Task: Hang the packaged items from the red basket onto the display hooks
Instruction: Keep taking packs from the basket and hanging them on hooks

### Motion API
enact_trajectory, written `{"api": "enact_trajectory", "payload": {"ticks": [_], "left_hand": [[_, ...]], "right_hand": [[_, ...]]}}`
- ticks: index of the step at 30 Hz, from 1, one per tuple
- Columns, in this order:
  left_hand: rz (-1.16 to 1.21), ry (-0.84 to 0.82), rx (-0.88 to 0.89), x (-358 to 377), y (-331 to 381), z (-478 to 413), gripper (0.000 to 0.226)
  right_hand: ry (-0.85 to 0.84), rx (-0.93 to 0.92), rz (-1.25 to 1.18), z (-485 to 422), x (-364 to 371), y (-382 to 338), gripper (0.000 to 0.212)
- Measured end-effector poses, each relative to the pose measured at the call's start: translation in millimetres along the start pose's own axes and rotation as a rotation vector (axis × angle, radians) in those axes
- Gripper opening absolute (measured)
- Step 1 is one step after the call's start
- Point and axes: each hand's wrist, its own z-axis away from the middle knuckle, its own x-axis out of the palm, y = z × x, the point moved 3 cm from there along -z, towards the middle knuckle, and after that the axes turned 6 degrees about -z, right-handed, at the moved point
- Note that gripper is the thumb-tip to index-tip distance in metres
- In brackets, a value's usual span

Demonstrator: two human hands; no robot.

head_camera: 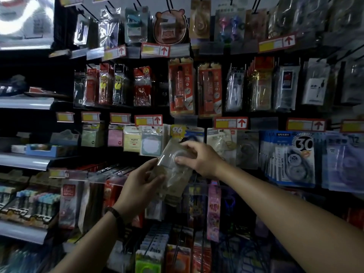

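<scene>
Both hands held one pack (173, 164) in front of the third row of the display, just below the yellow "96" pack (178, 132). Right hand (199, 160) gripped the upper part, thumb on the front over a round moulded bulge, fingers curled over the top edge. Left hand (141, 184) closed on the lower left, thumb on the face. The pack appeared clear-fronted on a pale card; its print was too dim to read.

Judgement: the two-handed hold steadied the pack and tilted its top toward the rack, probably to line its hang hole up with a hook. The hook itself was hidden behind the pack and right hand, so whether the hole had engaged could not be told. The red basket was not in view.

Readable writing: "2B" on two orange pencil packs (182, 87) in the second row; "0.5" on a red lead pack (142, 86) to their left, with "12" at its top. "30" and "CORRECTION TAPE" on the blue packs (291, 158) to the right of the hands; "12" on the lilac packs (346, 162) beyond. Price tags (148, 120) under each row were red-bordered with a yellow field and a red up-arrow, which I took to mean each priced the row above; their small print was illegible.

A dark band (116, 215) sat on the left wrist.
</scene>
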Motion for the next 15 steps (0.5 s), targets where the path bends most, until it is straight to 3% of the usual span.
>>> {"api": "enact_trajectory", "payload": {"ticks": [3, 6, 9, 15], "left_hand": [[0.105, 0.082, -0.043, -3.0, 0.1, 0.1, 0.042], [0.364, 0.156, -0.187, 8.0, -9.3, 3.3, 0.059], [0.391, 0.032, -0.3, 30.5, -10.4, 4.3, 0.066], [0.584, -0.011, -0.287, 60.7, 12.4, -6.7, 0.021]], "right_hand": [[0.071, 0.018, -0.211, 11.9, -8.5, 3.8, 0.037], [0.247, 0.08, -0.457, 28.1, -14.8, 13.0, 0.034], [0.4, 0.179, -0.684, 47.1, -10.2, 20.0, 0.038], [0.394, 0.277, -0.734, 76.4, -9.2, 22.7, 0.043]]}}
